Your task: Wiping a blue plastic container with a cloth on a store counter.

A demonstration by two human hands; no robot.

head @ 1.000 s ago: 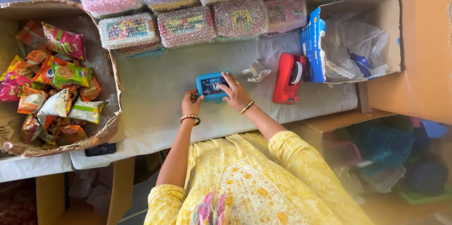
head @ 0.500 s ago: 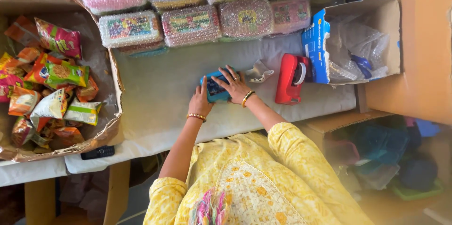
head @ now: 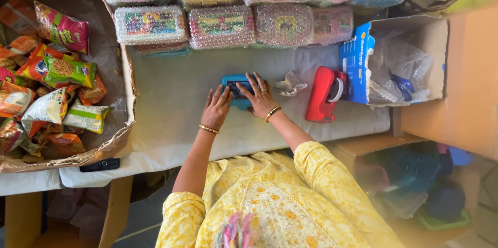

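A: Nearest the camera: yellow patterned sleeves, both forearms reaching forward over the surface (head: 171,123), which is covered in pale cloth.

B: Left hand (head: 216,109)?

A: Flat, fingers spread, tips resting on the left end of a small blue device (head: 236,88). Bangle at the wrist. Not gripping.

B: Right hand (head: 261,98)?

A: Laid over the right half of the same device, fingers loosely splayed, a ring on one, bangle at the wrist. Also open, pressing rather than clasping.

B: Device position?

A: Lying on the surface, mid-width, under both hands, partly covered by them. Dark panel shows between the fingers.

B: Neighbours?

A: Crumpled scrap of pale wrapping (head: 291,83) just right of the right hand. Beyond it a red tape dispenser (head: 322,95), touching a blue-and-white carton (head: 357,66) that stands against an open cardboard box (head: 433,35) holding clear plastic bags.

B: Left side?

A: A shallow cardboard tray (head: 127,77) filled with bright snack packets (head: 62,71). A black phone (head: 101,164) lies at the tray's near edge.

B: Far end?

A: Two rows of bubble-wrapped parcels (head: 223,26), colourful inside, stacked along the back.
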